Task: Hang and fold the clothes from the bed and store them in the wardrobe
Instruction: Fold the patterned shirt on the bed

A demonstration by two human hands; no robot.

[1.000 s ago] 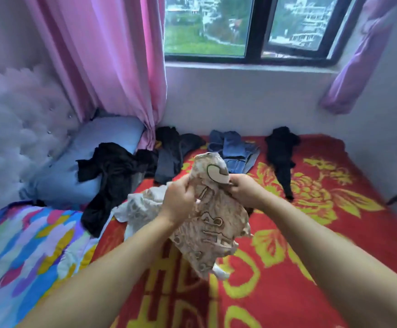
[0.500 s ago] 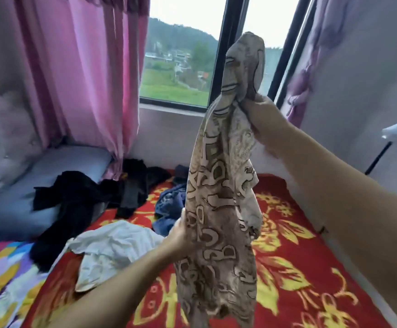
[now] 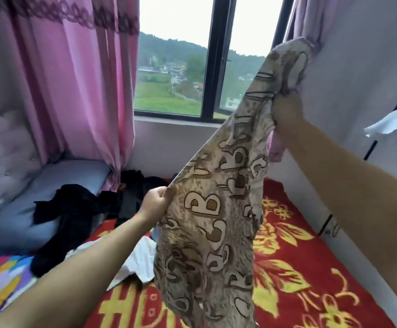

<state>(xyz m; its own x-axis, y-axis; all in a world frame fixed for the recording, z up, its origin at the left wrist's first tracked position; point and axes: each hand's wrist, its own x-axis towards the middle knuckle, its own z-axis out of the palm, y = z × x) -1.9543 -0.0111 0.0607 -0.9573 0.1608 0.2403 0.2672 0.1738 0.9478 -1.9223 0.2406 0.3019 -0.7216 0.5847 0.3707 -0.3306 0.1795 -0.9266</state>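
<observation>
A beige garment [image 3: 218, 223] printed with brown letters hangs stretched in the air above the bed. My right hand [image 3: 286, 112] grips its upper end, raised high at the right near the wall. My left hand [image 3: 156, 203] pinches its left edge lower down, pulling the cloth out sideways. The lower part of the garment dangles over the red bedspread [image 3: 294, 275]. On the bed behind lie a white garment [image 3: 140, 261] and a heap of black clothes [image 3: 74, 216].
A blue pillow [image 3: 57, 181] and a colourful blanket [image 3: 0, 278] lie at the left. Pink curtains [image 3: 74, 91] flank the window [image 3: 207, 67]. A black rack [image 3: 379, 129] with a white cloth [image 3: 391, 124] stands by the right wall.
My right hand has swung the garment's top end up and to the right. My left hand has slid to the garment's left edge and spread the cloth wider.
</observation>
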